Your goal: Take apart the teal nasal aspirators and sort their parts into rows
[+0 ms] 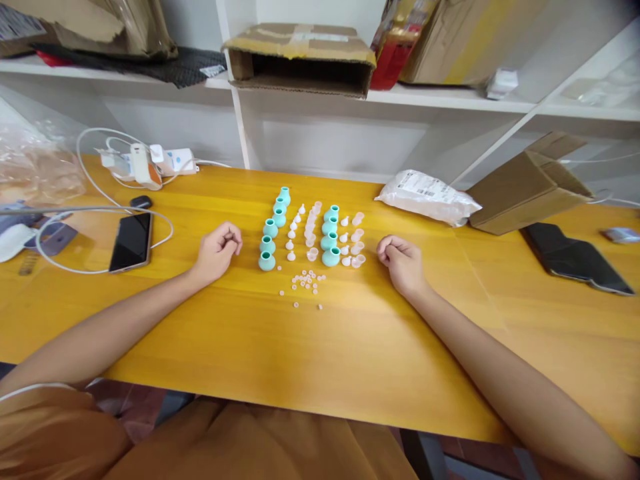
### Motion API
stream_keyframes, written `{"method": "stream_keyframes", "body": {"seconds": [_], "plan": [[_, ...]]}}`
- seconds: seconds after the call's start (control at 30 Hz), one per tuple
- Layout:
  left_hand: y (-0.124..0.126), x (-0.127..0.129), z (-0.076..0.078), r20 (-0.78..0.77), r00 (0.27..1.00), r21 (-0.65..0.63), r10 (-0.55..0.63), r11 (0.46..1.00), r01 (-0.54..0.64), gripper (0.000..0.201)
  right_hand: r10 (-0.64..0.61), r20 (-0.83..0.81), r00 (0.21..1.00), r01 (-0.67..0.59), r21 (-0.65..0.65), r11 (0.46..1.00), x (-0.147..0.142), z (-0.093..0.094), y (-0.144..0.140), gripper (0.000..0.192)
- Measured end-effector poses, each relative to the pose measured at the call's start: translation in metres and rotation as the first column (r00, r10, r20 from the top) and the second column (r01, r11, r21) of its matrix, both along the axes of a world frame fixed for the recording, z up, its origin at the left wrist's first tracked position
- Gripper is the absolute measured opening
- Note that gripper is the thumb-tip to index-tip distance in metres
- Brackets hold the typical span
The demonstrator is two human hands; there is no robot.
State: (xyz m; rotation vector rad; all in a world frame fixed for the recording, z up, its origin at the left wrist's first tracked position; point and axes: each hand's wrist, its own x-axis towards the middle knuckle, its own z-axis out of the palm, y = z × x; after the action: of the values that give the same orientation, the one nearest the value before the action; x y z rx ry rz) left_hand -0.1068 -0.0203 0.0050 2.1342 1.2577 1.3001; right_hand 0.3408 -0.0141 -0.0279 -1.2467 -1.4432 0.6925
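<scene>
My left hand [219,251] rests on the yellow wooden table [350,347] as a loose fist, holding nothing. My right hand [401,262] lies the same way, fingers curled, with nothing in it. Between them stand rows of small parts. Several teal vase-shaped pieces [271,229] line up near the left hand, and several more teal pieces [331,235] stand nearer the right hand. Small white cone pieces [291,235] and clear pinkish caps [357,237] sit in rows beside them. Tiny pale beads [306,281] lie scattered just in front of the rows.
A black phone [131,241] with a white cable lies at the left, near a power strip [150,163]. A plastic parcel bag [426,195], a cardboard box [531,182] and a dark phone [575,257] lie at the right. White shelves with boxes [303,59] stand behind the table.
</scene>
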Motion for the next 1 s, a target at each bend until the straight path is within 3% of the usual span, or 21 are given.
{"method": "stream_keyframes", "body": {"seconds": [0.13,0.2,0.33,0.4,0.5,0.63,0.73,0.87,0.93,1.0], "plan": [[-0.006,0.004,0.001,-0.109,0.994,0.009,0.004,1.000,-0.003,0.013,-0.058,0.085,0.995,0.044,0.156,0.987,-0.004,0.006,-0.007,0.008],[-0.011,0.004,0.001,-0.173,0.985,0.054,-0.016,0.998,0.026,0.011,-0.046,0.237,0.970,-0.018,0.261,0.965,-0.008,0.009,-0.011,0.002],[-0.017,0.001,0.000,-0.296,0.944,0.156,-0.146,0.968,0.198,0.011,-0.135,0.654,0.744,-0.228,0.438,0.869,-0.014,0.010,-0.016,0.012],[-0.017,0.001,-0.002,-0.360,0.905,0.196,-0.228,0.930,0.312,0.010,-0.188,0.731,0.656,-0.273,0.462,0.844,-0.015,0.008,-0.016,0.016],[-0.018,0.001,-0.005,-0.450,0.832,0.227,-0.324,0.860,0.458,0.010,-0.196,0.783,0.591,-0.321,0.451,0.833,-0.014,0.005,-0.015,0.020],[-0.022,0.005,-0.004,-0.528,0.761,0.241,-0.377,0.793,0.559,0.008,-0.131,0.812,0.569,-0.361,0.390,0.847,-0.011,0.001,-0.013,0.016],[-0.030,0.015,-0.001,-0.598,0.727,0.289,-0.338,0.754,0.589,0.007,-0.104,0.812,0.574,-0.375,0.373,0.849,-0.010,0.000,-0.013,0.013],[-0.040,0.032,0.001,-0.630,0.731,0.290,-0.263,0.794,0.535,0.012,-0.119,0.788,0.605,-0.390,0.423,0.818,-0.007,0.000,-0.015,0.011],[-0.042,0.036,0.000,-0.614,0.728,0.252,-0.305,0.798,0.547,0.017,-0.113,0.762,0.638,-0.387,0.444,0.809,-0.005,0.002,-0.016,0.010],[-0.043,0.038,-0.002,-0.602,0.714,0.182,-0.358,0.809,0.559,0.021,-0.021,0.746,0.665,-0.425,0.401,0.812,-0.003,0.005,-0.017,0.012]]}}
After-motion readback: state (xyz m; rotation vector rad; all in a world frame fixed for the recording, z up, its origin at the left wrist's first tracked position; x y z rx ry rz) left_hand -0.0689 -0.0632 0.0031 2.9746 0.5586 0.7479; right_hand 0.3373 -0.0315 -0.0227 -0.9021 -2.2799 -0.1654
